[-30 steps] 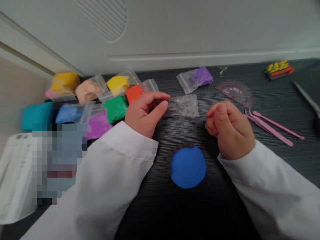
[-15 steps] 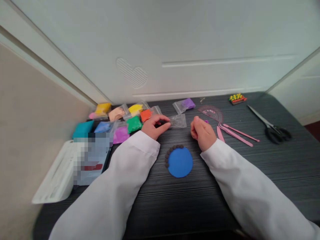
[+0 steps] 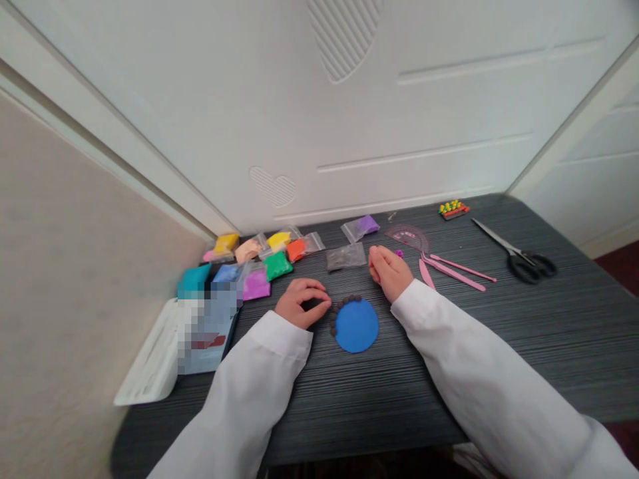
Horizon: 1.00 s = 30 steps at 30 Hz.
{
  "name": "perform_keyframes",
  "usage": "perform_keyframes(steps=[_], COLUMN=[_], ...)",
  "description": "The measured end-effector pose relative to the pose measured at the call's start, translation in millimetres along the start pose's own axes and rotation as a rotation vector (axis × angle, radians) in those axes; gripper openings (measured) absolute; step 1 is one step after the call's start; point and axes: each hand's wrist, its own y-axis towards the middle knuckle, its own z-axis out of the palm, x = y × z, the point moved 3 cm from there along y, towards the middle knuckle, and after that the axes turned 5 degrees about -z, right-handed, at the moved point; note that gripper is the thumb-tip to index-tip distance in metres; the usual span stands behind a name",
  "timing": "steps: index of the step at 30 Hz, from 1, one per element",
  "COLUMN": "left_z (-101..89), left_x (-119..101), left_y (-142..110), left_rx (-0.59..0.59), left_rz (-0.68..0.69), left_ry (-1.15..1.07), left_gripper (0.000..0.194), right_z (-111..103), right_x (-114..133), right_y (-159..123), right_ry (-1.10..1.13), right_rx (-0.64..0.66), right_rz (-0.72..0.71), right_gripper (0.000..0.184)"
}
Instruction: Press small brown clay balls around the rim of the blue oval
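A flat blue clay disc (image 3: 356, 325) lies on the dark table (image 3: 499, 332), with several small dark clay balls (image 3: 344, 303) lined along its upper left rim. My left hand (image 3: 301, 303) rests on the table just left of the disc, fingers curled, thumb and fingertips close together near the balls. My right hand (image 3: 389, 271) sits above and right of the disc, closed in a loose fist; what it holds, if anything, is hidden. A clear bag of dark clay (image 3: 346, 257) lies between and behind the hands, touched by neither.
Bags of coloured clay (image 3: 259, 256) cluster at the back left, a purple bag (image 3: 361, 227) further right. A protractor (image 3: 408, 236), pink modelling tools (image 3: 456, 269), scissors (image 3: 519, 256) and a small clay piece (image 3: 453, 209) lie right. A white box (image 3: 164, 352) sits at left.
My left hand let go of the clear dark-clay bag and came down beside the blue disc. The camera pulled back and up, showing more table and wall.
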Motion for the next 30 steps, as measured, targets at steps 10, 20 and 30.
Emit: perform_keyframes(steps=[10,20,30], left_z=[6.9,4.0,9.6], left_x=[-5.2,-19.0,-31.6], left_y=[1.8,-5.0,-11.2], left_rx=[0.016,-0.153,-0.269], left_rz=[0.003,0.043,0.024], left_ry=[0.047,0.129,0.291], left_gripper=[0.010,0.009,0.010], right_z=[0.4,0.9,0.9], right_x=[-0.1,0.8,1.4], right_y=[0.2,0.9,0.7], right_ry=[0.017,0.059,0.078], right_rx=[-0.006,-0.028,-0.033], right_rz=[0.030,0.047,0.046], right_gripper=[0.041,0.040,0.039])
